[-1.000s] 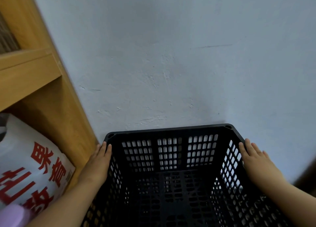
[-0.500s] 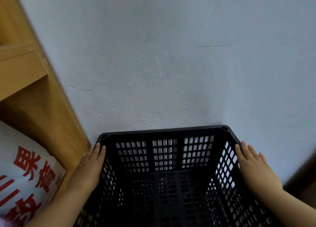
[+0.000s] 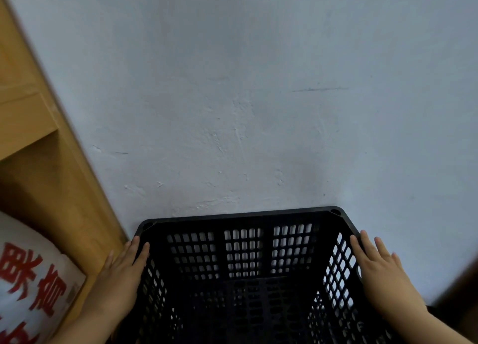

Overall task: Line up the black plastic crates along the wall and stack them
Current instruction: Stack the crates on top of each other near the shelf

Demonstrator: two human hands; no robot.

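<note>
A black plastic crate with slotted walls stands below me, its far rim against the pale wall. My left hand lies flat on the outside of the crate's left wall, fingers pointing to the wall. My right hand presses flat on the outside of the right wall, fingers slightly spread. Both hands clamp the crate between them. The crate's near part and whatever is under it lie out of view. No other crate can be seen.
A wooden shelf unit rises close on the left, almost touching my left hand. A white sack with red characters lies in its lower compartment. A dark brown edge shows at the far right.
The view has shifted a little to the right, so the shelf and sack sit further left in the picture. My hands keep their places on the crate's sides; my right fingers are spread a bit wider.
</note>
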